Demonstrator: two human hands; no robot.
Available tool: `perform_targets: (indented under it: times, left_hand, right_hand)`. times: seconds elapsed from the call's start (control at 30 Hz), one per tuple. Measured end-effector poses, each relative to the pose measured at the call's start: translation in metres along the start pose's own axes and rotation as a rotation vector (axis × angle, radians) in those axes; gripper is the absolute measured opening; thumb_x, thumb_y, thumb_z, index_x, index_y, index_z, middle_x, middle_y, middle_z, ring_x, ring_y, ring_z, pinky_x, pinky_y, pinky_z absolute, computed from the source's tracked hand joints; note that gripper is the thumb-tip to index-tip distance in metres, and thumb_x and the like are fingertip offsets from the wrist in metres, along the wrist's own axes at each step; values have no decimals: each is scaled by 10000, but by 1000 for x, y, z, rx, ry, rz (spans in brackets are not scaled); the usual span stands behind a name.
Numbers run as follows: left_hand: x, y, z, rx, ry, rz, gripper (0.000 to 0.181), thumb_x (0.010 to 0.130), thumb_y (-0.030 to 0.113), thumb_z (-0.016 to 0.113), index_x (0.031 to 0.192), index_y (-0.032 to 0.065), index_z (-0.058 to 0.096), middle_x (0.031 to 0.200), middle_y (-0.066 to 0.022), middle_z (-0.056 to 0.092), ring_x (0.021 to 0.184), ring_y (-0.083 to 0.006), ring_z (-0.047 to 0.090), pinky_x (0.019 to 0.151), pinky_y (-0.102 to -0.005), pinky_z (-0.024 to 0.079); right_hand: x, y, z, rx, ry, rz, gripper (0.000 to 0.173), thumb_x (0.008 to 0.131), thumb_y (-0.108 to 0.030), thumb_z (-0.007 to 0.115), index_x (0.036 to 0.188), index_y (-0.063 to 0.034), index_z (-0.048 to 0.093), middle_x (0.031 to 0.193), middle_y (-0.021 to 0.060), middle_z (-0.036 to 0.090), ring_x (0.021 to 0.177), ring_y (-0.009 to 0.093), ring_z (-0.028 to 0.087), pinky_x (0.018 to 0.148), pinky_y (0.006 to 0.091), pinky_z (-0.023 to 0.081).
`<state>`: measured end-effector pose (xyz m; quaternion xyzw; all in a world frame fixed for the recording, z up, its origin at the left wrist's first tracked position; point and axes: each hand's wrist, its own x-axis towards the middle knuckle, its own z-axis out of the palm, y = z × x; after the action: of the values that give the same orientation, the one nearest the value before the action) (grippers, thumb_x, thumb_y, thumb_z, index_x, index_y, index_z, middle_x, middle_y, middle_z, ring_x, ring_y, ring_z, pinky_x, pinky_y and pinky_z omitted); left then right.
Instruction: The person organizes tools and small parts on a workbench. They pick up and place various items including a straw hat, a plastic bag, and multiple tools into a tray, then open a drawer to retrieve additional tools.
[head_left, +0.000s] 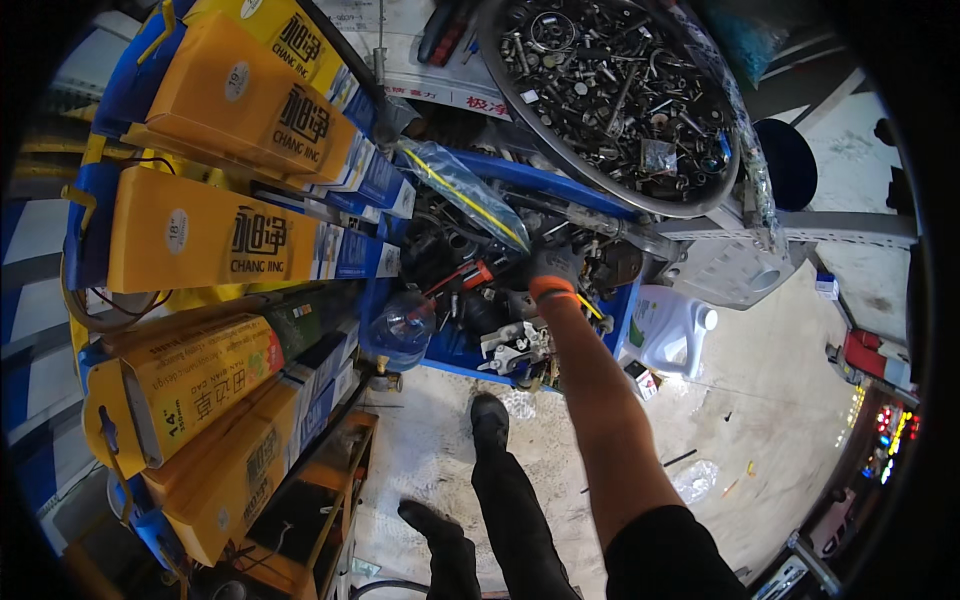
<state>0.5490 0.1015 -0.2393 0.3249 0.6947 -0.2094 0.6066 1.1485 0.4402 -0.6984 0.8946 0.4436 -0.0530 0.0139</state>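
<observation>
My right hand, in a dark grey work glove with an orange cuff, reaches down into a blue plastic bin full of mixed metal and plastic parts. The glove's fingers are hidden in the dark among the parts, so what they touch cannot be seen. Left of the glove lies a red-and-black handled tool. A clear plastic sleeve with a yellow strip slants across the bin's far side. Pale metal fittings are heaped at its near edge. My left hand is out of view.
A round metal basin of loose bolts and nuts overhangs the bin's far right. Long yellow boxes hang on hooks at left. A transparent blue bottle and a white jug flank the bin. Clear plastic film lies on the floor.
</observation>
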Motion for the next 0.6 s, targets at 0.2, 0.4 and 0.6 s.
perform_targets:
  times: [0.2, 0.4, 0.6]
  left_hand:
    - [-8, 12, 3, 29, 10, 99, 336, 1021, 224, 489, 1279, 52, 619, 1125, -115, 701, 980, -252, 668, 827, -353, 541]
    - [-18, 35, 2, 152, -20, 348, 327, 1017, 238, 499, 1260, 63, 630, 1141, -112, 698, 1020, -275, 665, 867, -372, 541]
    - [-22, 32, -1, 569, 62, 537, 325, 1009, 267, 511, 1246, 87, 643, 1153, -148, 684, 1036, -269, 661, 876, -366, 532]
  right_hand:
    - [-130, 78, -124, 157, -68, -178, 125, 806, -161, 648, 907, -90, 634, 843, 192, 626, 785, 420, 602, 680, 536, 458]
    - [-433, 257, -193, -87, -678, 476, 358, 789, -242, 714, 1095, -66, 657, 1081, 202, 654, 1078, 395, 601, 930, 499, 460]
    - [-525, 278, -185, 45, -1093, 446, 608, 841, -451, 677, 1335, -105, 602, 1289, 188, 639, 1143, 339, 635, 967, 452, 499]
